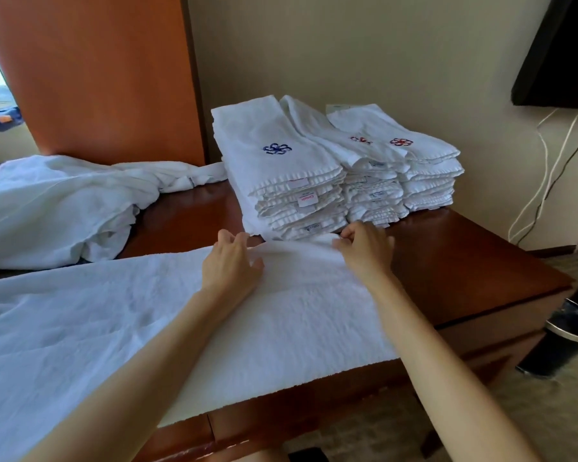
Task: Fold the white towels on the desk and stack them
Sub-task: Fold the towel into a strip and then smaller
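Note:
A long white towel (pixel 121 328) lies spread flat along the wooden desk (pixel 464 271), running off the left edge of view. My left hand (pixel 231 261) pinches its far edge near the right end. My right hand (pixel 364 245) pinches the far right corner of the same towel. Just behind both hands stand three stacks of folded white towels (pixel 281 171), the left one topped with a blue flower mark, the others with red ones. A loose heap of unfolded white towels (pixel 54 201) lies at the back left.
An orange-brown panel (pixel 114 71) rises behind the desk at left. A dark screen (pixel 561 51) hangs at top right with white cables (pixel 544 168) below it. A black object (pixel 568 331) stands on the carpet beside the desk's right end.

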### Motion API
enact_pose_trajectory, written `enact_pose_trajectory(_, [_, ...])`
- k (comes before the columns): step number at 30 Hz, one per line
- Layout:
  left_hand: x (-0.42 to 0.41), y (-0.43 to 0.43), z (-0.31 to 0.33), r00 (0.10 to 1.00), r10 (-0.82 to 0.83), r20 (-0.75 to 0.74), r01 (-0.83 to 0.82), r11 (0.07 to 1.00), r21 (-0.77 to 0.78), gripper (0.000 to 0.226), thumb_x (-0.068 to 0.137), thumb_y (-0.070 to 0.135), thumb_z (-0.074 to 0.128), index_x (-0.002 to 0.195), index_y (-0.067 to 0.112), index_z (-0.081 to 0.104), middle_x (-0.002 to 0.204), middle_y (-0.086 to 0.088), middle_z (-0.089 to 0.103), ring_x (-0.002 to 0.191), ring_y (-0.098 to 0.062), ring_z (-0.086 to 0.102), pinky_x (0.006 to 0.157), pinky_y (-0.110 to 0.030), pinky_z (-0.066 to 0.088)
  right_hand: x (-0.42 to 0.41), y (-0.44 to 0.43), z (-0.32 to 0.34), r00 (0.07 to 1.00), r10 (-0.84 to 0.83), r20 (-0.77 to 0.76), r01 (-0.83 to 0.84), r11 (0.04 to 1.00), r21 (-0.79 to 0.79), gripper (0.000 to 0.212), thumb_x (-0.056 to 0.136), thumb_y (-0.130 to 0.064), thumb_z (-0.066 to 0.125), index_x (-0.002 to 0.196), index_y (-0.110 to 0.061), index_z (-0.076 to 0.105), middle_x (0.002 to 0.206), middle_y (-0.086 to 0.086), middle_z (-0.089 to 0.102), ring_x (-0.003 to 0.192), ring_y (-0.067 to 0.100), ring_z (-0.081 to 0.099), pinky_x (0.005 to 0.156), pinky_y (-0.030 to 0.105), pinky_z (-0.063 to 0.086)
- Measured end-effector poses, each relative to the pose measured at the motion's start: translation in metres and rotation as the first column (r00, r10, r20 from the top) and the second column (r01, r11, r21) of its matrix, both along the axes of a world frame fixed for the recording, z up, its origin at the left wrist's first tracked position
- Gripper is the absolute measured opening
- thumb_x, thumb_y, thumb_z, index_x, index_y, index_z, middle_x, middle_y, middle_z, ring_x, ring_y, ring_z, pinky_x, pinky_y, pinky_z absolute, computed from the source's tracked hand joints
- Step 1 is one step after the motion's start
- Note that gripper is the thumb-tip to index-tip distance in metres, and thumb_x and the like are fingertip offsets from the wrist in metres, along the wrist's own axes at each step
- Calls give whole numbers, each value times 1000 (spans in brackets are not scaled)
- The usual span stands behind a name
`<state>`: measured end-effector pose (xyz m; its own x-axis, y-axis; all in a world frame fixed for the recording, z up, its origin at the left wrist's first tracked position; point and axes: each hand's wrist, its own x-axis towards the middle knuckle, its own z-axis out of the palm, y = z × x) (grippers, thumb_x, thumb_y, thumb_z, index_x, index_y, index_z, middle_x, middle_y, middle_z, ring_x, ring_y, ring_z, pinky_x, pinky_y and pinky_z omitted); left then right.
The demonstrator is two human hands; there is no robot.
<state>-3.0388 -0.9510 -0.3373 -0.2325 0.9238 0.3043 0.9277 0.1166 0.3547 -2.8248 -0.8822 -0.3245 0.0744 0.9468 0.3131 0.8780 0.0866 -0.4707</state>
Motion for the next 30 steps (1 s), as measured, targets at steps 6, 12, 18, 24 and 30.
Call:
enact_pose_trajectory(6, [-9,9,2,1000,16,21,-18,995,93,29,87,31,61,108,12,54,114,-8,50,101,-30,55,68,-33,36,-3,-8,4,932,108,-345,-22,969,246,19,101,-30,47,101,-13,40,87,-2,63,77,33,67,60,37,40])
enact_pose_trajectory(12, [-17,28,8,995,-52,84,31,971,238,19,83,33,68,88,20,55,87,2,63,84,-27,59,61,-31,30,-3,7,9,835,255,-488,-104,943,315,17,102,-23,44,96,-13,32,78,-6,57,56,22,68,70,52,52])
enact_pose_trajectory(18, [-17,40,11,986,-101,135,58,955,292,15,82,33,69,84,19,62,82,3,66,78,-24,60,60,-29,32,-4,25,5,825,223,-519,-158,973,167,14,102,-19,44,97,-11,33,96,10,55,61,24,68,69,44,57])
enact_pose_trajectory(24, [-13,6,28,989,-121,-87,145,910,388,17,82,30,73,91,16,69,83,-5,70,76,-27,60,62,-32,42,24,14,24,677,392,-623,-343,917,204,9,100,-6,44,103,-12,38,99,12,53,68,19,66,60,29,53])
enact_pose_trajectory(30, [8,-64,31,881,-196,-431,403,788,466,18,72,29,80,82,17,70,78,4,64,69,-21,52,71,-33,31,81,-39,19,502,524,-688,-522,818,242,23,98,2,45,93,-12,64,91,1,64,83,8,67,78,27,55])
